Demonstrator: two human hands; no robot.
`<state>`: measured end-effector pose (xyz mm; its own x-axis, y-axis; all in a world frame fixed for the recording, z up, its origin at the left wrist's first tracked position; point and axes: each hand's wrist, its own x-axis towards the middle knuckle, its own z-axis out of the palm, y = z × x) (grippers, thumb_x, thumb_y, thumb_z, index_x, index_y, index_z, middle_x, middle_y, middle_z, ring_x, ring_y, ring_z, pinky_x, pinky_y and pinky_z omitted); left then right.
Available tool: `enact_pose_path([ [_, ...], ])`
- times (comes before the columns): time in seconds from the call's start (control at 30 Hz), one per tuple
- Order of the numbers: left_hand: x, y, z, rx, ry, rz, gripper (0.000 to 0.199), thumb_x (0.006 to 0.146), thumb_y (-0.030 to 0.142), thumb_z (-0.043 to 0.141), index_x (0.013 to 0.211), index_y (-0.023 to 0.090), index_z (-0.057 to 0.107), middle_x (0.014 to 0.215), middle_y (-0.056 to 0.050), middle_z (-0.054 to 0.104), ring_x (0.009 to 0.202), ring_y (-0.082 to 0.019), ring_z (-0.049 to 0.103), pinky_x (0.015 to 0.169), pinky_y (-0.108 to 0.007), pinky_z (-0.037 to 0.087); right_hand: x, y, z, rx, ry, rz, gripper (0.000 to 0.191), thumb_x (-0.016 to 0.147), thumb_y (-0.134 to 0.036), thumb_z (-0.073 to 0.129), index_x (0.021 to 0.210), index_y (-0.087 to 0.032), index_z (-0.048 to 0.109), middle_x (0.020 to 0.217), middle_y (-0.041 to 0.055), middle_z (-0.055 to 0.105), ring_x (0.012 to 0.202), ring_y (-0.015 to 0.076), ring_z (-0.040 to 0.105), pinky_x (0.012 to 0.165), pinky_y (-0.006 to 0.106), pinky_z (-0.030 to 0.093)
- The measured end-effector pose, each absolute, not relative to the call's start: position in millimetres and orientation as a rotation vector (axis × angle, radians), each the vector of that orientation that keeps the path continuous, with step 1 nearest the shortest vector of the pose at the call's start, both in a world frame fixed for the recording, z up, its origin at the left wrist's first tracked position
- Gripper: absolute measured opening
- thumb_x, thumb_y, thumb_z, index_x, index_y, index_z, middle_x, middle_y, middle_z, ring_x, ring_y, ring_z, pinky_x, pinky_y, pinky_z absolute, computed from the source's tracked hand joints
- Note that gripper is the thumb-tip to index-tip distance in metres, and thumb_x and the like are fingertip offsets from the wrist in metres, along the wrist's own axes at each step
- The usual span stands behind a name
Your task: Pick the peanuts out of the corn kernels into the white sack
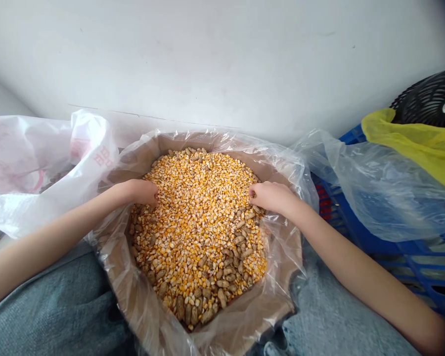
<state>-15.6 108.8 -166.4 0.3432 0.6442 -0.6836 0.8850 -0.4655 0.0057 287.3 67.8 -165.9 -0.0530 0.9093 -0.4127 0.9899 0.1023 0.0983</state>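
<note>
In the head view, our left hand [144, 193] is left of the middle of the frame, at the left side of the corn [196, 207], its forearm slanting up from the lower left. Its fingers are curled into a loose fist; we cannot tell whether anything is inside. Our right hand [272, 196] is right of the middle, at the corn's right side, the forearm rising from the lower right corner. It is closed too, thumb against the curled fingers, and what it may have hold of is too small for us to tell. Corn and peanuts [228, 271] fill the centre of the frame, inside a box [133, 287] lined with clear plastic [282, 242]; many of the peanuts gather toward the lower right of the heap. We have open room over the corn between our hands, while the box's walls curve close outside both. Jeans [55, 306] flank the box below, a wall [215, 64] stands behind it, a white bag [59, 198] lies at the left, and a blue crate [356, 232] is at the right, under more plastic.
</note>
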Motion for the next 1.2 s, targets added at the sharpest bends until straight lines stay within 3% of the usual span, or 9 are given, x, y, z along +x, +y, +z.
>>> enact_pose_path([
  [0.27, -18.1, 107.4, -178.2, 2.205, 1.241, -0.937, 0.021, 0.059, 0.029, 0.056, 0.061, 0.011, 0.067, 0.052, -0.006, 0.057, 0.044, -0.013, 0.042, 0.051, -0.027, 0.037, 281.9, 66.0, -174.3, 1.725, 1.958, -0.25, 0.022, 0.069, -0.02, 0.044, 0.079, -0.015, 0.064, 0.084, 0.0141, 0.063, 0.08, 0.0243, 0.059, 0.062, 0.03, 0.042],
  [0.53, -22.7, 110.4, -176.5, 2.214, 1.199, -0.882, 0.02, 0.062, 0.024, 0.046, 0.056, 0.012, 0.061, 0.053, -0.004, 0.056, 0.046, -0.011, 0.04, 0.05, -0.023, 0.034, 288.3, 69.3, -180.3, 1.963, 2.202, -0.339, 0.02, 0.07, -0.031, 0.041, 0.073, -0.018, 0.056, 0.071, 0.0075, 0.059, 0.065, 0.0192, 0.055, 0.056, 0.028, 0.036],
  [0.6, -21.7, 111.5, -173.1, 2.237, 1.193, -0.75, 0.026, 0.066, 0.029, 0.041, 0.062, 0.012, 0.06, 0.06, -0.005, 0.058, 0.051, -0.012, 0.044, 0.052, -0.023, 0.034, 286.0, 70.6, -180.2, 2.151, 2.318, -0.677, 0.02, 0.071, -0.035, 0.04, 0.072, -0.018, 0.052, 0.06, 0.0025, 0.052, 0.055, 0.0139, 0.049, 0.05, 0.024, 0.033],
  [0.7, -15.5, 109.5, -167.2, 2.179, 1.186, -0.454, 0.028, 0.071, 0.034, 0.036, 0.067, 0.014, 0.054, 0.067, -0.003, 0.056, 0.059, -0.012, 0.046, 0.056, -0.022, 0.035, 283.0, 72.5, -176.5, 2.264, 2.257, -1.646, 0.019, 0.072, -0.036, 0.035, 0.067, -0.019, 0.041, 0.047, -0.0037, 0.032, 0.04, 0.0092, 0.031, 0.041, 0.022, 0.025],
  [0.77, -9.3, 106.2, -163.9, 2.009, 1.12, -0.254, 0.027, 0.075, 0.034, 0.031, 0.06, 0.016, 0.046, 0.059, -0.001, 0.048, 0.054, -0.011, 0.041, 0.053, -0.023, 0.034, 283.3, 73.7, -171.7, 2.194, 2.048, -2.182, 0.016, 0.071, -0.034, 0.031, 0.065, -0.02, 0.035, 0.046, -0.0049, 0.024, 0.038, 0.009, 0.023, 0.037, 0.021, 0.022],
  [0.83, -3.6, 102.9, -161.6, 1.738, 1.036, -0.072, 0.029, 0.078, 0.033, 0.025, 0.055, 0.018, 0.035, 0.051, 0.001, 0.035, 0.045, -0.009, 0.031, 0.046, -0.024, 0.03, 285.6, 74.8, -166.5, 2.149, 1.863, -2.469, 0.012, 0.069, -0.03, 0.028, 0.065, -0.02, 0.033, 0.048, -0.0043, 0.024, 0.038, 0.0094, 0.023, 0.037, 0.021, 0.02],
  [0.97, 1.7, 99.6, -159.4, 1.292, 0.965, 0.223, 0.035, 0.08, 0.041, 0.025, 0.053, 0.018, 0.026, 0.049, 0.004, 0.02, 0.041, -0.008, 0.02, 0.04, -0.023, 0.023, 289.8, 76.0, -162.6, 2.198, 1.639, -2.738, 0.015, 0.07, -0.031, 0.032, 0.062, -0.019, 0.032, 0.052, -0.002, 0.035, 0.042, 0.0089, 0.032, 0.037, 0.02, 0.02],
  [1.1, -2.0, 99.7, -160.2, 1.223, 0.988, 0.307, 0.034, 0.077, 0.042, 0.039, 0.055, 0.018, 0.031, 0.051, 0.004, 0.024, 0.043, -0.007, 0.024, 0.041, -0.022, 0.024, 287.3, 73.9, -167.5, 2.239, 1.602, -2.678, 0.023, 0.068, -0.038, 0.048, 0.062, -0.017, 0.038, 0.057, -0.0014, 0.045, 0.046, 0.0077, 0.038, 0.038, 0.019, 0.022],
  [1.2, -6.7, 100.7, -162.6, 1.306, 1.016, 0.255, 0.022, 0.074, 0.038, 0.047, 0.069, 0.017, 0.045, 0.054, 0.004, 0.031, 0.043, -0.006, 0.025, 0.04, -0.02, 0.02, 284.7, 71.7, -168.7, 2.094, 1.589, -2.674, 0.022, 0.066, -0.037, 0.053, 0.066, -0.017, 0.044, 0.063, -0.0009, 0.049, 0.048, 0.0075, 0.04, 0.037, 0.019, 0.021],
])
